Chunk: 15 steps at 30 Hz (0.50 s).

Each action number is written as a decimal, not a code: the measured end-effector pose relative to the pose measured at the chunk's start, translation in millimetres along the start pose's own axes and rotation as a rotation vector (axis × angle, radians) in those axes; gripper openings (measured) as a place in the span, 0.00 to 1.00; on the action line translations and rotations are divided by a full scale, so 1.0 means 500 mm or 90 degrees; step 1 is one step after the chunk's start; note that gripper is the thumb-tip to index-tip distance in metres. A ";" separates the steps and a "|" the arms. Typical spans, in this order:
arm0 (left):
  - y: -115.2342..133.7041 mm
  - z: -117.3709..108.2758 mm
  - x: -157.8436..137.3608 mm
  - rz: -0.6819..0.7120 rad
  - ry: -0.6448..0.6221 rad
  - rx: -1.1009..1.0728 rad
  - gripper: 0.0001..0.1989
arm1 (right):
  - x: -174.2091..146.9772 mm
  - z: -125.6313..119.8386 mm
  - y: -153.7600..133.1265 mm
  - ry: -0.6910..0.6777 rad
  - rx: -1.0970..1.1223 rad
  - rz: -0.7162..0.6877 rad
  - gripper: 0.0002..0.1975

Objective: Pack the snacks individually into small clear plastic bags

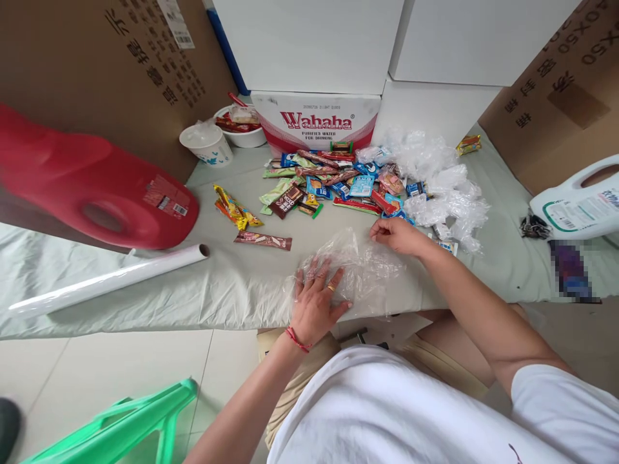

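My left hand [315, 301] lies flat on a thin clear plastic bag [355, 264] near the table's front edge, its fingers spread. A ring and a red cord bracelet show on it. At the bag's far right side, my right hand [395, 235] is closed in a pinch, seemingly on the film's edge; the fingertips partly hide it. Just beyond is a pile of wrapped snacks [319, 174]. A brown snack stick [264, 241] and yellow snack packets [236, 207] lie left of the bag. Crumpled clear bags [447, 187] are heaped beyond my right hand.
A red jug [120, 187] and a white roll [111, 278] are at the left. Behind stand a paper cup [207, 145], a white bowl [246, 136] and a Wahaha carton [316, 122]. A white bottle [580, 203] lies right. A green stool [126, 425] stands below.
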<state>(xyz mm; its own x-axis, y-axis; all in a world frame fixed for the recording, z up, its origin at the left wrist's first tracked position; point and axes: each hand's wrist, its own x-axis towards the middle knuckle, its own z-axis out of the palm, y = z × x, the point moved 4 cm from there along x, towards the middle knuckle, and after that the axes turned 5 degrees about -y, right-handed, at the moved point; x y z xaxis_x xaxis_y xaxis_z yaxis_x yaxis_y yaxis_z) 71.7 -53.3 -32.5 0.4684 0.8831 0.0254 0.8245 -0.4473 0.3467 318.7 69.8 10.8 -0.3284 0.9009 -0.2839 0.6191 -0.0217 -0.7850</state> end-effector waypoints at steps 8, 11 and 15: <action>-0.028 -0.007 0.008 -0.040 0.049 -0.123 0.50 | 0.047 -0.030 0.013 0.029 -0.097 -0.072 0.07; -0.060 -0.025 0.013 -0.053 0.115 -0.204 0.35 | 0.073 -0.051 0.015 0.043 -0.235 -0.095 0.07; -0.103 -0.031 0.021 -0.089 0.190 -0.196 0.26 | 0.106 -0.057 0.017 0.085 -0.394 -0.069 0.08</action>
<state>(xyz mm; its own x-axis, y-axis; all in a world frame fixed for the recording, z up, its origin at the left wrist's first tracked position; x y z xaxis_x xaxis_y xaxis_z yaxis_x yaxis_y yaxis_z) 29.1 -18.5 -35.5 0.2093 0.9545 0.2122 0.7197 -0.2973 0.6274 327.0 129.7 5.1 -0.3450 0.9311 -0.1182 0.8976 0.2905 -0.3316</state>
